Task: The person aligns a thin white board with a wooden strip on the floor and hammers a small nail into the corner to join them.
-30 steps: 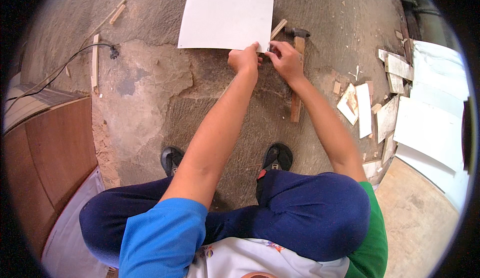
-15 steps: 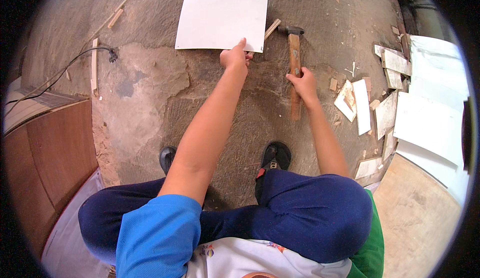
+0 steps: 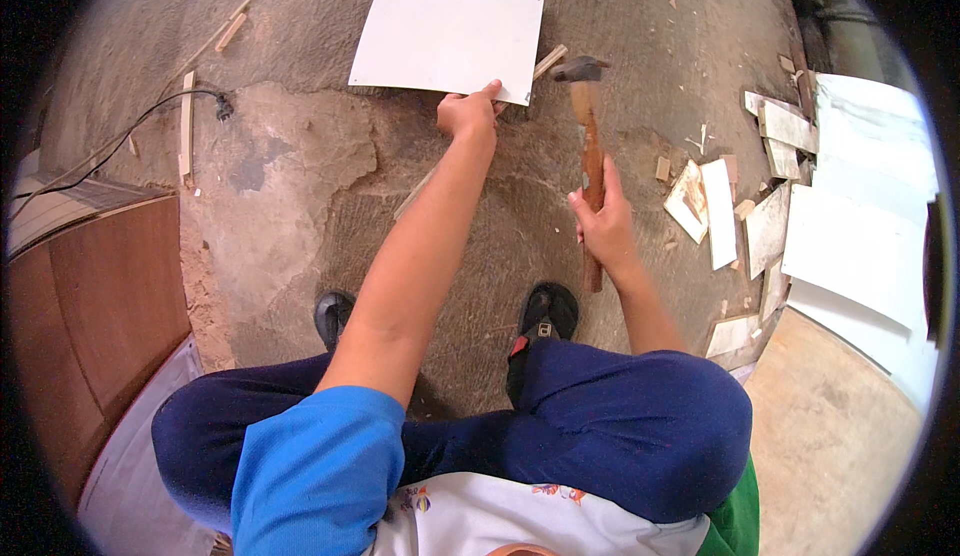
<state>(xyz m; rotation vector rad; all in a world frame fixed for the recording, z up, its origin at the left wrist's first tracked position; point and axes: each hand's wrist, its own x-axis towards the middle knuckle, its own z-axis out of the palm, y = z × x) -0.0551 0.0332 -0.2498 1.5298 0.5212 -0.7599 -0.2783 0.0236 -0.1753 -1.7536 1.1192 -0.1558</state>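
My left hand [image 3: 467, 114] is closed on the near edge of a white rectangular board [image 3: 445, 36], close to its right corner. The thumb lies on top, and the fingers are partly hidden beneath. Small dark dots mark the board's corners. In my right hand [image 3: 605, 226] is a hammer [image 3: 588, 121], gripped round its wooden handle. Its dark head points away from me, just right of the board. A narrow wooden strip [image 3: 549, 62] sticks out past the board's right edge. Another bit of thin strip [image 3: 415, 196] shows beside my left forearm; whether both are one piece I cannot tell.
White offcuts [image 3: 720, 214] and larger white sheets [image 3: 855, 236] lie on the right. A black cable with a plug [image 3: 222, 108] and a wooden strip [image 3: 187, 131] are on the rough floor at left, by a brown wooden panel [image 3: 120, 296]. My feet [image 3: 548, 311] stand near.
The hammer has moved toward me and its head has tilted, with my right hand lower in view. The white board has turned slightly clockwise, still in my left hand.
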